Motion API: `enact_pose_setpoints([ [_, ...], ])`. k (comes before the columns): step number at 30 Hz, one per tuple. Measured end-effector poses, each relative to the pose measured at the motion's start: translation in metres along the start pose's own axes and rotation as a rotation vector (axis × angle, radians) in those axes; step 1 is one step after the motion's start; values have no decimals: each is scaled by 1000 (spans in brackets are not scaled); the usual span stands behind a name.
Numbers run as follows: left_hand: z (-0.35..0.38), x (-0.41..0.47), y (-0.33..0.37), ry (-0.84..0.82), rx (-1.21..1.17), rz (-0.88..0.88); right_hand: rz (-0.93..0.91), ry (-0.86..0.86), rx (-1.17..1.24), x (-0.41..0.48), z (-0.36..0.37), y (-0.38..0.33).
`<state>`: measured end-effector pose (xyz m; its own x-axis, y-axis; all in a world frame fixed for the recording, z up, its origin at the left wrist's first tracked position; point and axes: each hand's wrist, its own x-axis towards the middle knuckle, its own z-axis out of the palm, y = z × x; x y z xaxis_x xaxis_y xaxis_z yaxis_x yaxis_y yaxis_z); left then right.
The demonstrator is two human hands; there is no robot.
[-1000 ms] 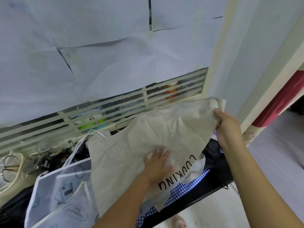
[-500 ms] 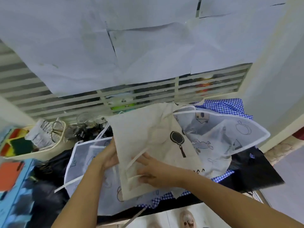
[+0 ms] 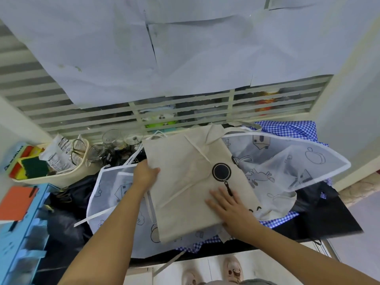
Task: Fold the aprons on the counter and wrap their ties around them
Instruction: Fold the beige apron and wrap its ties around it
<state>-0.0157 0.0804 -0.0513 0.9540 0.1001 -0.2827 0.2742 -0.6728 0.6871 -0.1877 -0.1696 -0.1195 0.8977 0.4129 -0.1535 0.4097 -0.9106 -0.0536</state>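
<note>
Two bare forearms reach in from the bottom edge toward a folded beige apron [image 3: 191, 182] that lies on top of the heap on the dark counter [image 3: 333, 221]. The right hand [image 3: 230, 210] rests palm down on the apron's near right part, fingers spread and flat, just below a printed black frying pan [image 3: 222, 173]; it grips nothing. The left hand [image 3: 145, 173] sits at the apron's left edge with the thumb on top of the cloth; the fingers are hidden behind the hand, so whether they curl under the fold cannot be told. Beige ties [image 3: 181, 192] run in a slanted line across the folded panel.

Under and beside the beige apron spreads a sheer white apron [image 3: 287, 165] with line drawings and white binding, reaching out to the right. A blue checked apron [image 3: 292, 130] lies beneath that at the far right. At the left stands a cream basket [image 3: 61, 175] holding sponges and packets, with clear glasses [image 3: 111, 140] just beside it against the slatted wall [image 3: 185, 112]. A blue shelf unit [image 3: 22, 239] fills the lower left corner.
</note>
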Motion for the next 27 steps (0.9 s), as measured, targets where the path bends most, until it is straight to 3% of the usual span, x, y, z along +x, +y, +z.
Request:
enact_pose_setpoints([
  [8, 12, 0, 1, 13, -123, 12, -18, 181, 54, -35, 5, 48],
  [13, 15, 6, 2, 21, -78, -102, -136, 97, 17, -43, 3, 74],
  [16, 14, 5, 7, 229, -22, -58, -83, 200, 235, -43, -1, 75],
  [18, 18, -7, 20, 348, 0, 127, 84, 353, 479, -31, -13, 74],
  [20, 31, -24, 38, 198, 3, 258, 264, 457, 620, -10, -24, 76],
  [23, 64, -46, 59, -114, 142, 253, 533, 392, 737, 24, -46, 81],
  [25, 89, -52, 69, -169, 188, 196, 638, 355, 825, 40, -58, 84],
  [27, 108, -52, 76, -183, 81, 76, 686, 331, 916, 50, -65, 88],
])
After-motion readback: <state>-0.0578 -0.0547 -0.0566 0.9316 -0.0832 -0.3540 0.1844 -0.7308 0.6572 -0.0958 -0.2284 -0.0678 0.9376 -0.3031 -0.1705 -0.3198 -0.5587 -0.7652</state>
